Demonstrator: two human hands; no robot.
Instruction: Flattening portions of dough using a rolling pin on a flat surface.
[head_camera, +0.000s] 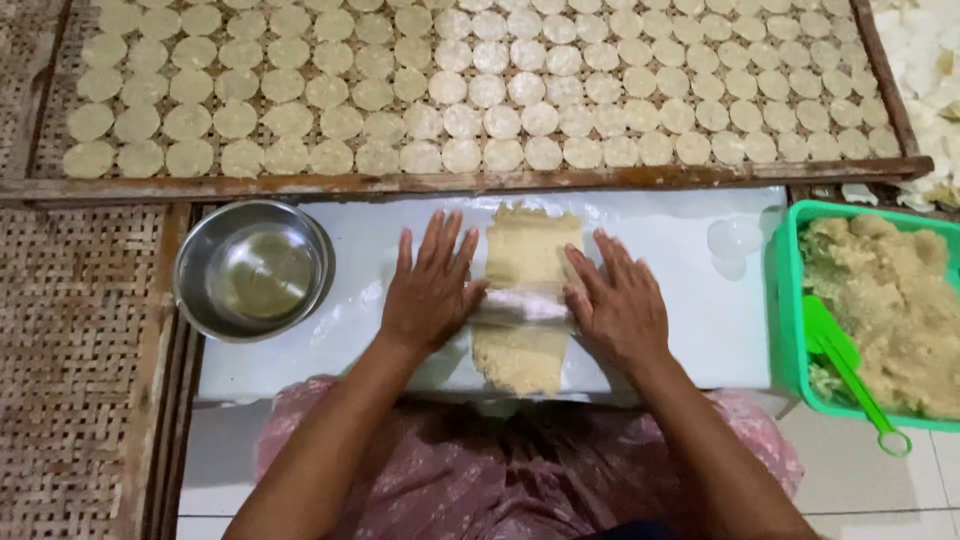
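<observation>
Hands flat, fingers spread: left hand (432, 290) and right hand (615, 300) press the ends of a clear roller (520, 305) lying across a dough strip (525, 300) on the white board (690, 290). Green tub (785, 300) of dough with green scoop (850, 365) sits right; steel bowl (253, 268) left. Wooden-framed woven tray (450, 183) of pale discs (480, 90) lies beyond. Woven mat (70, 340) at left, tiled floor below.

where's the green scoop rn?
Head view, far right: the green scoop lies in the green tub of dough, its handle sticking out over the near rim, to the right of the right hand.
</observation>
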